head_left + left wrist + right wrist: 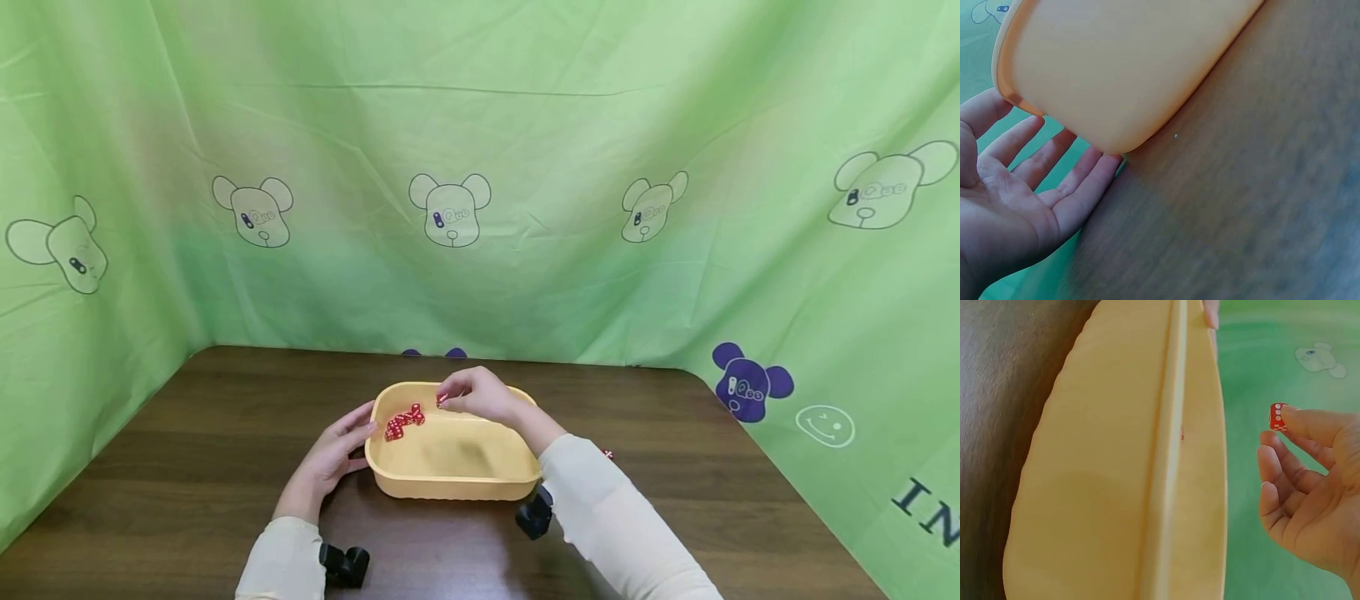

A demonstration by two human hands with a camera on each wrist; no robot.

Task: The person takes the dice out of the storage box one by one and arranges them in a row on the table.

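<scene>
A yellow plastic tub (450, 479) sits mid-table with a small cluster of red dice (405, 419) in its far left corner. My right hand (444, 398) hovers over the tub's far rim and pinches one red die (1278, 417) between thumb and fingertip. My left hand (363, 429) lies flat against the tub's left wall (1122, 69); its fingers (1079, 181) are straight and its palm is open. The tub's rim (1169, 456) fills the right wrist view.
One loose red die (607, 454) lies on the brown wooden table (187, 467), just right of my right sleeve. Green cloth with bear prints (450, 208) hangs behind and on both sides. Black wrist cameras (345, 562) are strapped to my forearms.
</scene>
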